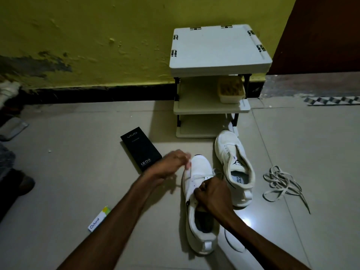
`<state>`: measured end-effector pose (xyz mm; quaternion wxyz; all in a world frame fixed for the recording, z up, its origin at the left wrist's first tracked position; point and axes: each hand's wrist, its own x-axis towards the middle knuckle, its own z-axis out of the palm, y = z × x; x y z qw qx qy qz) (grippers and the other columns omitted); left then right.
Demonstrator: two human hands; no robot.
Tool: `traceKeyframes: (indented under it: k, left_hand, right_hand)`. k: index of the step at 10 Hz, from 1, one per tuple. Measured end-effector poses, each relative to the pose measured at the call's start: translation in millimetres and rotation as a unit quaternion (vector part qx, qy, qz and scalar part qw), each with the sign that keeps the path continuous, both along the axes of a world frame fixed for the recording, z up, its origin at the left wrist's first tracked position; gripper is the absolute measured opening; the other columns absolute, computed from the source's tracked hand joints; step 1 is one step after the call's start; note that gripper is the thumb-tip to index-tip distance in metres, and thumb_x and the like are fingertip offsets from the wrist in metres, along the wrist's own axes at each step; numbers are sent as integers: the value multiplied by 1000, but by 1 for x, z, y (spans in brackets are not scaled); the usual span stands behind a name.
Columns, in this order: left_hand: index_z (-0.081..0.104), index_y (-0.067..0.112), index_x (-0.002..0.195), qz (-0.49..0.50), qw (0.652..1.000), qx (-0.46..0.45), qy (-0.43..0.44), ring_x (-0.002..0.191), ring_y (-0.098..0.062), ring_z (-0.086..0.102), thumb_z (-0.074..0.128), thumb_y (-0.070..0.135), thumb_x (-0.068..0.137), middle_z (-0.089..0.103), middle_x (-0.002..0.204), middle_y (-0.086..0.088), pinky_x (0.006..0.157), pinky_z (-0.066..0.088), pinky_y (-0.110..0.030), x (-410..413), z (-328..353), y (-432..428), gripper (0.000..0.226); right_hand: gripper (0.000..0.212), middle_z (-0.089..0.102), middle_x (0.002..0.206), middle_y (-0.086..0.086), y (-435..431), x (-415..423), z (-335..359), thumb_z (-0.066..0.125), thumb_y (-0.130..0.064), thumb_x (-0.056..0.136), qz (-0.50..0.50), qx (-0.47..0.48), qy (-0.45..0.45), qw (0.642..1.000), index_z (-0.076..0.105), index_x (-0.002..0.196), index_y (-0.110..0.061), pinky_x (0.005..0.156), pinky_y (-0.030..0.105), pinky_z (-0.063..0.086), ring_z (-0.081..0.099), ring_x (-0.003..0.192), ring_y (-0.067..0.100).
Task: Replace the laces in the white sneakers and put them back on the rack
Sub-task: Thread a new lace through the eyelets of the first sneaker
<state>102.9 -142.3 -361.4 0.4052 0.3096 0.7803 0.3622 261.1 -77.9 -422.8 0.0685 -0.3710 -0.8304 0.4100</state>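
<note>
covering the sneaker's (190,193) tongue, right hand (212,193); left hand (171,164) blurred

The near sneaker (200,166) lies on the floor (78,172) just left of the far sneaker (228,145), both before the rack (218,47). A box (141,148) lies to their left, loose laces (280,181) to their right. A container (231,90) sits on the rack's middle shelf (196,98).

"vivo" and "120W" on black box (141,148), "Odonil" on small packet (99,219)
</note>
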Motion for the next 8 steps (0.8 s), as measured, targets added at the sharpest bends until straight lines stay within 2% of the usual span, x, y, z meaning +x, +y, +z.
traceKeyframes:
  k: [1,2,3,4,5,6,7,8]
  left_hand:
    - [65,20,52,284,775,360,-436,73,-14,63,46,16,100,64,72,0,80,53,-32,-13,37,-7,52]
    - [68,19,77,304,815,368,-328,49,-4,46,39,35,105,51,65,5,46,40,-18,-17,48,-4,43]
    - [71,23,107,99,987,52,117,84,-13,65,46,42,101,69,95,2,69,47,-25,-4,12,2,32]
    - [67,9,111,-97,931,-218,275,111,-27,58,50,47,97,64,119,-10,83,40,-30,23,-32,1,44]
    - [70,11,83,-21,978,-107,177,98,-28,61,51,23,96,68,102,-13,75,39,-28,30,-41,-1,26]
    - [58,13,65,197,972,87,-94,82,-19,57,47,-4,90,64,84,-4,71,39,-28,21,-12,1,33]
    - [60,10,75,322,767,356,-425,72,-15,60,40,-2,96,63,78,-4,83,50,-32,5,36,2,31]
    - [56,17,74,262,661,476,-518,54,-6,48,35,6,99,52,72,2,56,43,-17,-7,85,-1,34]
  right_hand:
    - [35,54,47,7,3,2,-2,67,-23,78,11,19,4,1000,53,48,-10,53,37,48,55,47,21]
    - [36,53,46,4,5,0,-2,67,-23,79,19,31,-4,999,53,48,-10,53,33,47,57,49,22]
    - [35,58,50,8,5,1,-4,66,-25,79,21,25,-12,999,56,52,-6,55,35,50,59,52,23]
    - [39,52,46,1,5,1,-1,66,-23,81,32,37,-1,999,50,47,-14,51,28,43,55,48,18]
    - [42,46,45,-3,5,2,1,65,-24,83,42,53,-11,998,45,46,-18,53,28,41,50,48,17]
    - [37,54,50,8,6,2,2,65,-24,83,45,49,-11,998,54,53,-6,57,35,47,56,52,23]
    - [35,52,52,3,7,1,3,64,-26,84,47,56,-29,997,53,53,-12,60,32,47,59,57,21]
    - [31,58,57,5,7,0,3,65,-26,85,47,49,-38,997,59,59,-10,62,30,48,60,59,20]
